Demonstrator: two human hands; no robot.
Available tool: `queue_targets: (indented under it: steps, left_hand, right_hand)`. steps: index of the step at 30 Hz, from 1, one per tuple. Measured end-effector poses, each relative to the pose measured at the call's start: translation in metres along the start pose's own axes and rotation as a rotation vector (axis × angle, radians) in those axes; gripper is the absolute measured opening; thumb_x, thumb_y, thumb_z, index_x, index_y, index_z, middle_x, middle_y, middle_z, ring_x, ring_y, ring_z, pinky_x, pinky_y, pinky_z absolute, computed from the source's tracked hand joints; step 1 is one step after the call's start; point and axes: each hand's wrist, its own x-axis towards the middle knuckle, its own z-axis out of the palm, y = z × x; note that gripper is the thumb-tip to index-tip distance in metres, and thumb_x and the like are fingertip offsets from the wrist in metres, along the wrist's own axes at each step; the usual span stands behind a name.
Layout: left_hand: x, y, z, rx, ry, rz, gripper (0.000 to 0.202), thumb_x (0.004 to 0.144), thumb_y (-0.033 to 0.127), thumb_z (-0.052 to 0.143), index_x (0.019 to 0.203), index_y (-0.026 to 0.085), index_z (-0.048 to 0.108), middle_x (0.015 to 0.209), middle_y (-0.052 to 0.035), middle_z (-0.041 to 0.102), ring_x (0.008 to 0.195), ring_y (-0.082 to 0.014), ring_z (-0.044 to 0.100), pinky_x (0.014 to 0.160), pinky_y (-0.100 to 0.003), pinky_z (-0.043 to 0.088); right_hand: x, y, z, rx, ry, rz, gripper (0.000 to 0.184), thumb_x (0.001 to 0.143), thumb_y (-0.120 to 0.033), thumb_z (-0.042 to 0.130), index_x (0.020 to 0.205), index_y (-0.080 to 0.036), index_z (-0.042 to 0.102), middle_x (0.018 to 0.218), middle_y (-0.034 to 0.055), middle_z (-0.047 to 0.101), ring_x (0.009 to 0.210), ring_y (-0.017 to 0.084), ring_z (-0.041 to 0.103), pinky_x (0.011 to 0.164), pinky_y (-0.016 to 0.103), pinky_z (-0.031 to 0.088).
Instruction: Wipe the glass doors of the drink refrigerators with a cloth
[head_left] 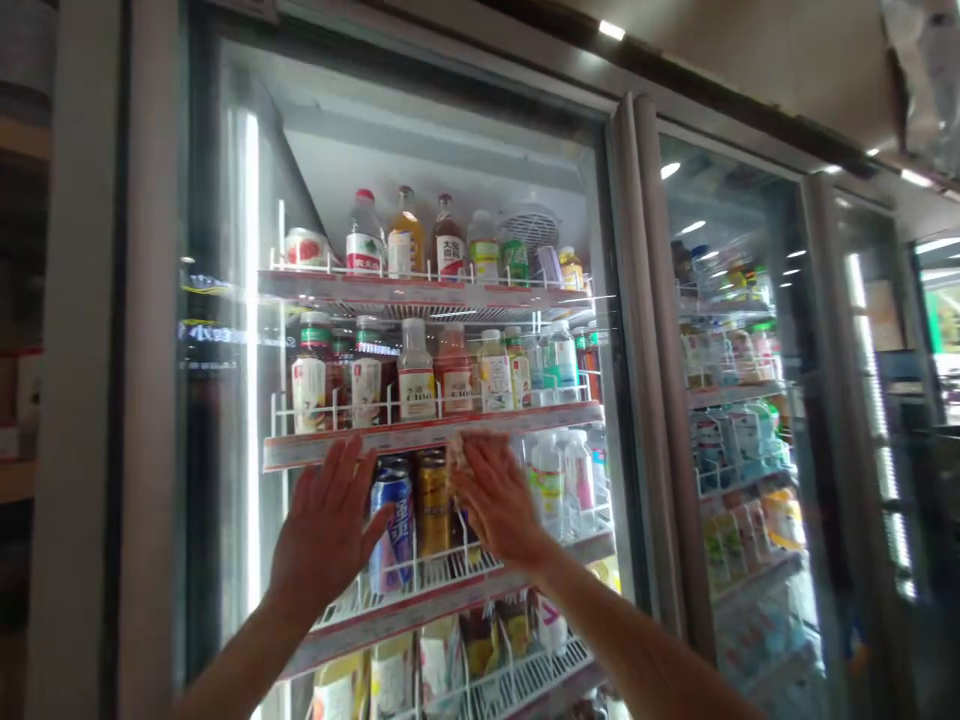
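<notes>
In the head view a closed glass door [450,130] of a lit drinks fridge stands in front of me. My left hand [326,530] is raised with its fingers stretched out, flat at the glass or just in front of it. To its right, my right hand [499,500] presses a pale, crumpled cloth [456,452] to the glass under its fingers, level with the lower edge of a bottle shelf. Most of the cloth is hidden by that hand. Behind the glass, a blue can [391,530] and a gold can [433,505] show between my hands.
Shelves of bottles [364,235] and cans fill the fridge behind the glass. A vertical door frame [656,400] stands on the right, with another glass-door fridge [739,420] beyond it. A grey frame post [154,400] borders the left side.
</notes>
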Motion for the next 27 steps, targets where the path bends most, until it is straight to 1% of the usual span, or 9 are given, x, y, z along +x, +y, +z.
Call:
queue_targets:
  steps: [6,10,12,16,18,20,22,24,27]
  left_hand:
    - [0.0,0.001,-0.002,0.006,-0.023,-0.001,0.075,0.084,0.033,0.05,0.144,0.016,0.01,0.146,-0.0154,0.028,0.136,-0.0285,0.021,0.108,-0.049,0.022]
    - [0.0,0.0,-0.003,-0.002,-0.027,0.005,0.074,0.084,0.032,0.051,0.144,0.016,0.01,0.146,-0.0158,0.027,0.136,-0.0294,0.021,0.108,-0.05,0.023]
    - [0.0,-0.001,-0.003,-0.01,-0.018,0.011,0.074,0.084,0.032,0.05,0.144,0.017,0.01,0.146,-0.0155,0.026,0.136,-0.0297,0.021,0.108,-0.05,0.023]
    - [-0.001,-0.001,-0.002,-0.018,-0.019,-0.001,0.074,0.084,0.033,0.05,0.144,0.017,0.01,0.147,-0.0157,0.025,0.136,-0.0309,0.022,0.107,-0.052,0.023]
    - [-0.001,-0.001,-0.002,-0.023,-0.025,0.0,0.074,0.084,0.033,0.05,0.144,0.017,0.009,0.147,-0.0159,0.024,0.136,-0.0313,0.021,0.108,-0.052,0.022]
    - [-0.001,-0.002,-0.001,-0.03,-0.019,0.003,0.073,0.085,0.033,0.049,0.144,0.018,0.009,0.148,-0.0152,0.023,0.136,-0.031,0.021,0.108,-0.051,0.022]
    - [-0.001,-0.003,0.0,-0.033,-0.018,0.004,0.071,0.086,0.033,0.048,0.144,0.02,0.008,0.149,-0.0135,0.022,0.136,-0.0304,0.021,0.108,-0.051,0.022]
    - [0.0,-0.006,0.0,-0.04,-0.023,0.003,0.07,0.087,0.032,0.047,0.144,0.022,0.008,0.149,-0.0116,0.02,0.136,-0.0301,0.022,0.107,-0.052,0.023]
    - [0.001,-0.007,-0.007,-0.127,-0.017,-0.036,0.066,0.086,0.036,0.048,0.143,0.028,0.014,0.149,-0.0076,0.023,0.134,-0.0311,0.025,0.106,-0.055,0.023]
  right_hand:
    - [-0.02,0.054,-0.012,-0.172,0.395,0.48,0.057,0.088,-0.017,0.031,0.144,-0.022,0.02,0.148,0.0116,0.026,0.137,0.028,0.022,0.102,0.057,0.029]
    - [-0.029,0.031,-0.004,-0.053,0.192,0.168,0.057,0.087,-0.017,0.036,0.142,-0.025,0.025,0.147,0.007,0.029,0.137,0.024,0.023,0.106,0.049,0.031]
    - [-0.041,0.039,-0.008,-0.042,0.109,0.071,0.055,0.087,-0.017,0.039,0.14,-0.026,0.029,0.144,0.0068,0.036,0.135,0.022,0.027,0.106,0.047,0.032]
    - [-0.051,0.082,-0.021,-0.197,0.375,0.434,0.051,0.088,-0.016,0.035,0.139,-0.019,0.033,0.14,0.0146,0.039,0.134,0.026,0.03,0.101,0.053,0.035]
    - [-0.046,0.075,-0.019,-0.202,0.436,0.533,0.051,0.088,-0.016,0.034,0.139,-0.017,0.033,0.142,0.0159,0.036,0.135,0.027,0.027,0.101,0.054,0.034]
    - [-0.042,0.045,-0.01,-0.108,0.316,0.43,0.053,0.088,-0.016,0.034,0.14,-0.018,0.03,0.145,0.0131,0.031,0.137,0.026,0.022,0.105,0.052,0.032]
    - [-0.045,0.017,-0.002,0.004,0.144,0.122,0.054,0.087,-0.017,0.037,0.14,-0.021,0.031,0.145,0.0086,0.033,0.136,0.024,0.024,0.108,0.048,0.029]
    - [-0.054,0.014,-0.003,0.046,0.065,-0.024,0.052,0.086,-0.019,0.04,0.137,-0.026,0.036,0.142,0.0048,0.038,0.135,0.022,0.027,0.109,0.046,0.029]
    - [-0.068,0.056,-0.021,0.002,0.204,0.253,0.046,0.087,-0.017,0.038,0.132,-0.02,0.044,0.139,0.0107,0.043,0.132,0.023,0.032,0.105,0.048,0.033]
